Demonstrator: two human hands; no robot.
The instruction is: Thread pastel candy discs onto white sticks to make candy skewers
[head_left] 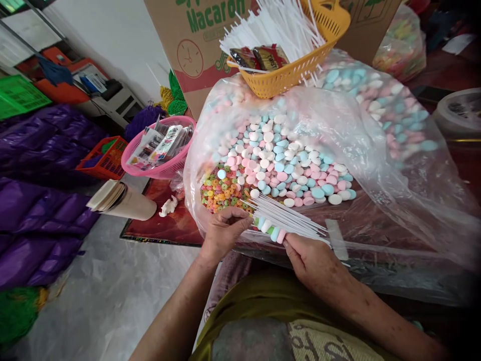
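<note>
My right hand (pixel 313 255) is closed at the right end of a marshmallow skewer (pixel 275 233). Pink, blue and white marshmallows are threaded on it with green pieces between them. At its left end my left hand (pixel 223 230) pinches with thumb and forefinger; what sits between those fingertips is hidden. Just beyond both hands lies a bundle of thin white sticks (pixel 287 215). Small ring gummies (pixel 223 193) in orange, yellow, green and red are heaped past my left hand. Behind the sticks spreads a pile of loose pastel marshmallows (pixel 285 160).
A clear plastic bag (pixel 391 200) surrounds the sweets on the dark red table (pixel 158 225). A yellow basket (pixel 285 80) of white sticks stands behind, before a cardboard box (pixel 188 55). Leftward are a pink basket (pixel 130 165) of packets and paper cups (pixel 131 203) at the table edge.
</note>
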